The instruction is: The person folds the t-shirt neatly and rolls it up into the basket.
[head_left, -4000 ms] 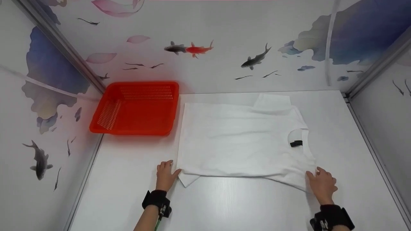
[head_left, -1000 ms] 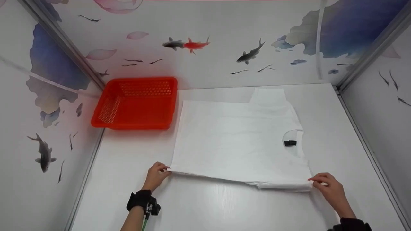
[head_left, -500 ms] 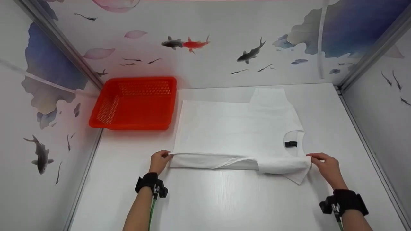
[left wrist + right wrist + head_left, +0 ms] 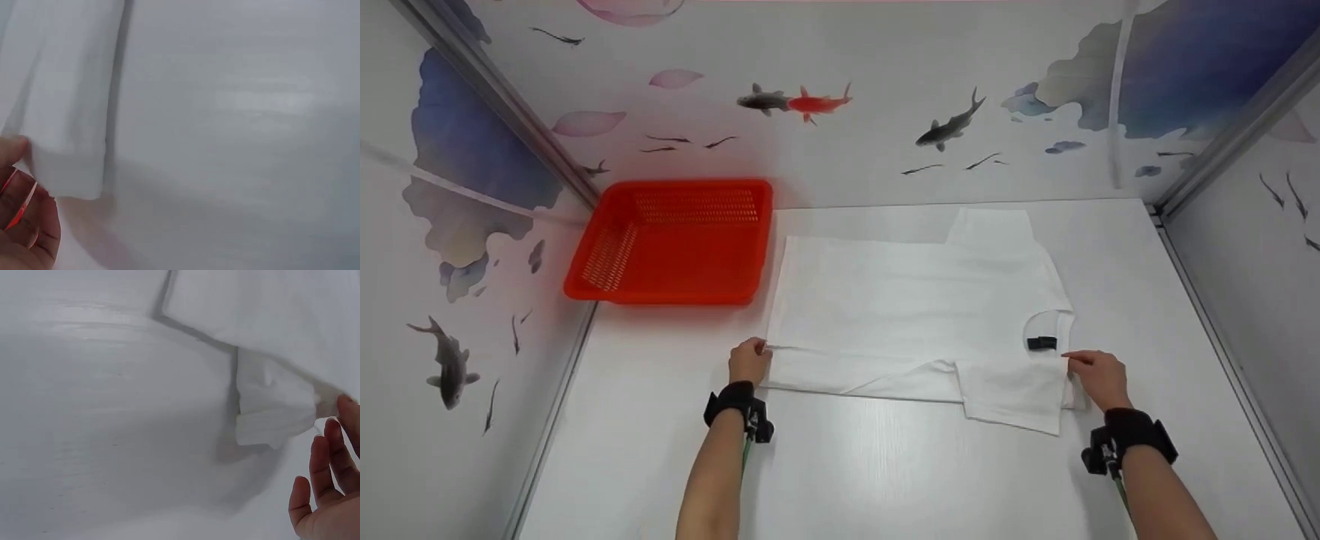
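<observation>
A white T-shirt (image 4: 885, 300) lies flat, its neckline with a black label (image 4: 1042, 343) toward the right. Its near side is folded over onto the body, with one sleeve (image 4: 1012, 397) pointing back toward the near edge. At the hem end my left hand (image 4: 749, 361) pinches the folded corner; in the left wrist view the thumb presses on the cloth. Beside the neckline my right hand (image 4: 1099, 376) pinches the shoulder end of the fold. In the right wrist view the shirt's edge (image 4: 281, 360) runs to the fingertips, the other fingers spread below.
An empty red plastic basket (image 4: 682, 259) stands at the back left of the white table (image 4: 870, 472), close to the shirt's hem. Printed panels (image 4: 855, 172) wall in the back and both sides. Each wrist wears a black camera strap with a cable.
Both hands have lifted the shirt's near side and carried it away from me onto the body. The near sleeve now lies folded back, and the right hand has shifted left toward the collar.
</observation>
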{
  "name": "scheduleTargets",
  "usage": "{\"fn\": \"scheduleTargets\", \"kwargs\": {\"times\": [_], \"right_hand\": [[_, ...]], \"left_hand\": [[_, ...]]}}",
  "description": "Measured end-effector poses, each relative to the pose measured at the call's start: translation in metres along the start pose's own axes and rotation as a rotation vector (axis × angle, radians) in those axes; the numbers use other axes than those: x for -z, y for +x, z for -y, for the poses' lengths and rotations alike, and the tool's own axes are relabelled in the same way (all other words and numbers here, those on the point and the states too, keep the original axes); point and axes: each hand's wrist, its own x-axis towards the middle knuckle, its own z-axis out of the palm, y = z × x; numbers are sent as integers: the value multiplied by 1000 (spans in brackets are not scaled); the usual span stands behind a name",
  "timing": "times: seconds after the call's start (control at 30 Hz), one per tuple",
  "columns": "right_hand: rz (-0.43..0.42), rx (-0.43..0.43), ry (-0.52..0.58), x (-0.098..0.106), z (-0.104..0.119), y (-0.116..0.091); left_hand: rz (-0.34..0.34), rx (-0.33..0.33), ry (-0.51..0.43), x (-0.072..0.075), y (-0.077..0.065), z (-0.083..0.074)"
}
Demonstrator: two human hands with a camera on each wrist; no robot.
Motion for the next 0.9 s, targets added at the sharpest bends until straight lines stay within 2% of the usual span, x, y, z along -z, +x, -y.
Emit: {"fn": "scheduleTargets", "kwargs": {"times": [0.17, 0.37, 0.53, 0.7, 0.8, 0.9], "right_hand": [[6, -23, -25, -6, -5, 4], [63, -18, -33, -5, -5, 0], [94, -19, -31, -2, -5, -2], [33, 21, -29, -1, -1, -12], [-28, 77, -47, -2, 1, -21], [-60, 117, -66, -5, 0, -31]], "left_hand": [[8, -31, 42, -8, -2, -4], [-12, -82, 114, -13, -6, 2], [-35, -59, 138, -15, -10, 2], [-86, -30, 232, -17, -13, -7], [-154, -100, 291, -22, -15, -18], [-193, -228, 296, -35, -16, -33]]}}
